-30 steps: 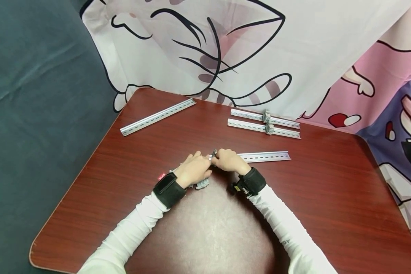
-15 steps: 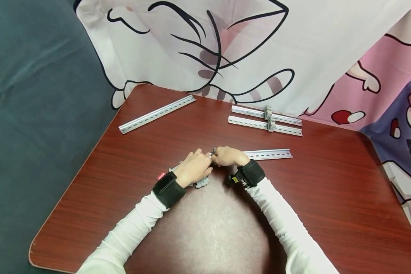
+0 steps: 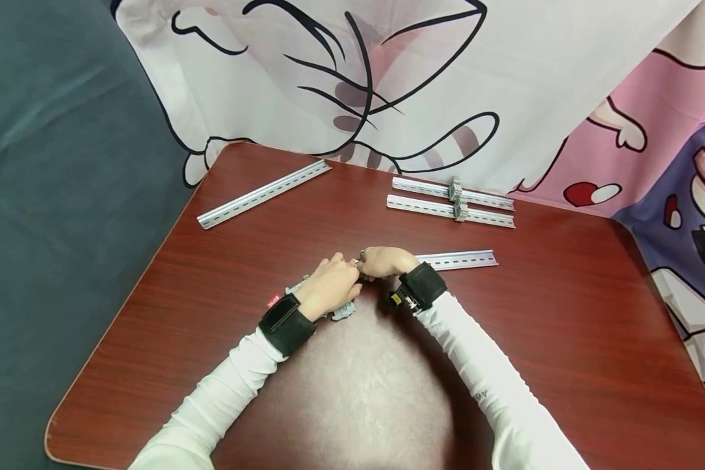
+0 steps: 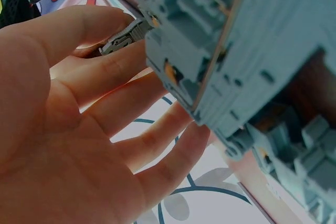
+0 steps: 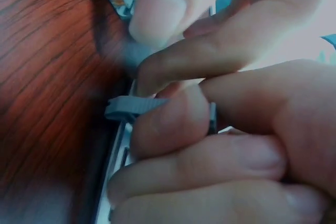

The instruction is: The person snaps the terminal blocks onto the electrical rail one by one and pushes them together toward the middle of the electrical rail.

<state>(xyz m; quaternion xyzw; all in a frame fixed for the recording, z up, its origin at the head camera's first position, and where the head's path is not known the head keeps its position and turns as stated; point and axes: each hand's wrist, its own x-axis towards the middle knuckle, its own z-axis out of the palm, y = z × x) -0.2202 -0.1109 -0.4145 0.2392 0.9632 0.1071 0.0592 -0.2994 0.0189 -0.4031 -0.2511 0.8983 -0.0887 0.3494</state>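
Near the middle of the table, a slotted metal DIN rail [image 3: 461, 260] runs leftward under my right hand [image 3: 386, 262]. In the right wrist view, the right fingers curl over the rail and pinch a slim grey rail clamp [image 5: 124, 107]. My left hand [image 3: 330, 287] is beside it, its fingers fairly straight and reaching past grey terminal blocks [image 4: 231, 51]. Thumb and index finger of that hand come close to the clamp; whether they touch it is hard to tell. Loose-looking grey terminal blocks [image 3: 343, 311] show below the left palm.
Two rails, a rear rail [image 3: 420, 187] and a front rail [image 3: 420, 204], lie at the back right, each carrying grey blocks [image 3: 461, 210]. Another bare rail [image 3: 264, 194] lies slantwise at the back left. A printed cloth [image 3: 329, 78] hangs behind the brown table [image 3: 153, 339].
My right wrist has tilted slightly and shifted a little up and left, still gripping at the rail. The left hand stays almost in place. The whole head view has shifted slightly.
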